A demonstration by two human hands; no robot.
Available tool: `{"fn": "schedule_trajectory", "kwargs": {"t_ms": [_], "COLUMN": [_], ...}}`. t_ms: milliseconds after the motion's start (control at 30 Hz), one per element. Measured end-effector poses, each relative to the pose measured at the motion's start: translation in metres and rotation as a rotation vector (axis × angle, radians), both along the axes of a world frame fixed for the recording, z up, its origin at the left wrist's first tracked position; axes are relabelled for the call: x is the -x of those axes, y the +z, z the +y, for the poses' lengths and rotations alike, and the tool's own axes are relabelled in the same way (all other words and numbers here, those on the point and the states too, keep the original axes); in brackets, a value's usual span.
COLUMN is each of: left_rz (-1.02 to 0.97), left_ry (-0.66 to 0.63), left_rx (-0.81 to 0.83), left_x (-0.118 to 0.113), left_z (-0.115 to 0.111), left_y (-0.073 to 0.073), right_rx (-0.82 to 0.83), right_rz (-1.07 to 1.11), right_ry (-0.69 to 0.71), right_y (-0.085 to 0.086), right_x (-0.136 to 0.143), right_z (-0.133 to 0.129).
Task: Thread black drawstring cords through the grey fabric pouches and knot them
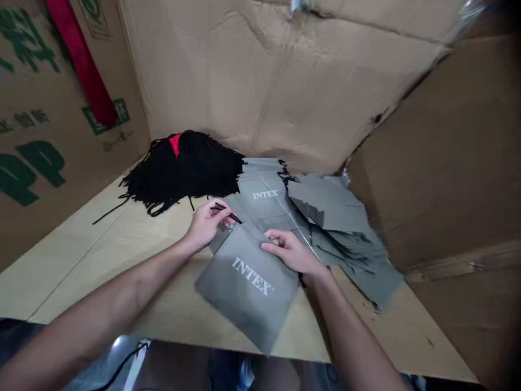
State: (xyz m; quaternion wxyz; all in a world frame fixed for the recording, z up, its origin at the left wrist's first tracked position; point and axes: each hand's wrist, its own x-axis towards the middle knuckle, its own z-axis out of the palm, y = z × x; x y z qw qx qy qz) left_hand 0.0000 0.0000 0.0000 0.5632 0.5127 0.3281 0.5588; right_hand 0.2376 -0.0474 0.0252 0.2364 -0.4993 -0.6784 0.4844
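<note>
1. So the table (171, 307) is pale and wood-looking, with a thin seam (77, 260) running diagonally across its left part.
2. Back left there's a big messy heap of black cords (191, 171), plus 1 loose strand (109, 214) trailing off to the left.
3. Right beside that: overlapping grey INTEX pouches (256, 209).
4. Right side's a sprawling grey pile (337, 206), edges everywhere.
5. Small dark mark (430, 342) near the front right corner.

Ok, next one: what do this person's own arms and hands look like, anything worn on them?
The left hand and right hand are ungloved. The left forearm and right forearm are bare, with no sleeve, watch or bracelet showing. Some fingers are hidden, so rings cannot be ruled out.
</note>
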Motion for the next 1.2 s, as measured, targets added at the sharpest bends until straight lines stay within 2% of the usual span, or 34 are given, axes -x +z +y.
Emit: {"fn": "schedule_trajectory", "kwargs": {"t_ms": [200,367,500,833,1000,1200], "left_rz": [-0.068,-0.102,-0.142,-0.388,-0.299,-0.328], "left_ry": [0.004,0.015,0.028,-0.119,-0.309,-0.258], "left_rx": [0.018,0.014,0.043,0.364,0.584,0.558], "left_x": [-0.003,-0.006,-0.008,-0.013,-0.014,-0.014], "left_z": [0.002,-0.001,-0.004,-0.011,-0.017,-0.019], "left_y": [-0.001,-0.001,0.0,0.001,-0.002,-0.001], "right_rx": [0.02,0.1,0.105,0.06,0.043,0.015], "right_rz": [0.024,0.078,0.091,0.099,0.093,0.061], "right_ry": [-0.013,0.006,0.002,-0.007,-0.008,0.01], "right_y": [-0.001,0.004,0.003,-0.007,-0.006,-0.008], "right_x": [-0.007,-0.006,-0.004,-0.011,-0.01,-0.007], "right_z": [0.0,-0.001,-0.002,0.003,0.003,0.004]}}
